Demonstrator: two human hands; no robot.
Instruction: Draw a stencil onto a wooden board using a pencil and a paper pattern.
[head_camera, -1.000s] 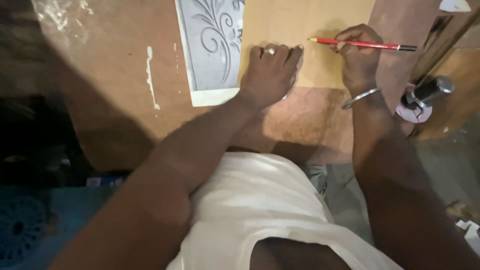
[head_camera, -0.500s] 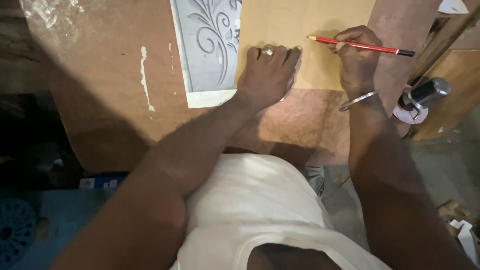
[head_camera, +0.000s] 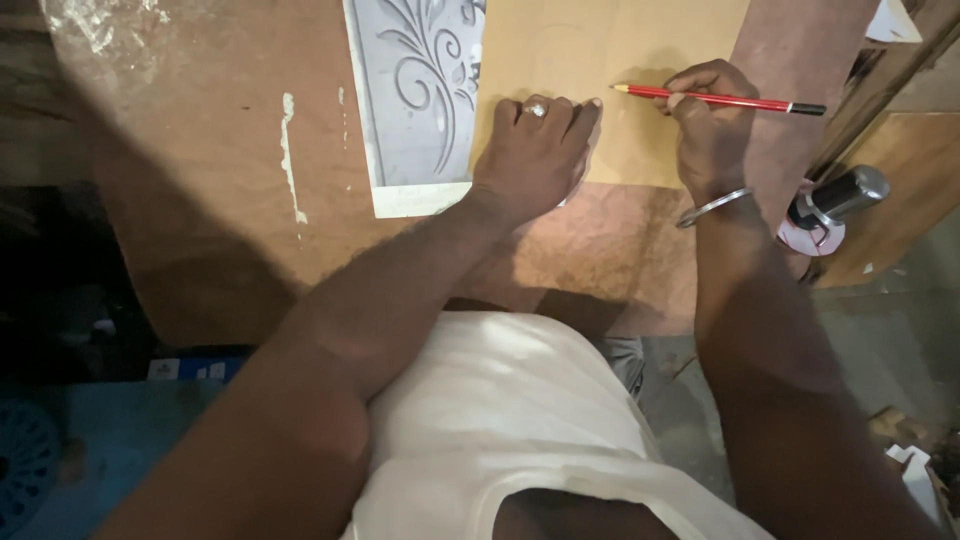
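A: On the tabletop (head_camera: 200, 200) in front of us, we press our left hand (head_camera: 535, 160) flat, palm down, fingers spread a little and holding nothing. It rests across the edge where the pale tan sheet (head_camera: 600, 60) meets the grey carved panel (head_camera: 415, 100).

B: And our right hand (head_camera: 710, 125)?

A: We have it closed around a red pencil (head_camera: 720, 98), pinched near the sharpened end. The pencil lies almost level, its tip pointing left and touching or just above the tan sheet; we cannot tell which. Its dark back end sticks out to the right of our knuckles.

B: What do we see on the panel?

A: Curling leaf and vine shapes in relief, with a plain pale border along its near edge. It lies just left of the tan sheet, touching it.

B: Anything else near us?

A: A metal bangle (head_camera: 712, 207) sits on our right wrist, and a ring (head_camera: 536, 109) on a left finger. A shiny metal cylinder (head_camera: 840, 195) lies to the right of that wrist, near the tabletop's edge. A white streak of paint (head_camera: 291, 150) marks the brown board left of the panel.
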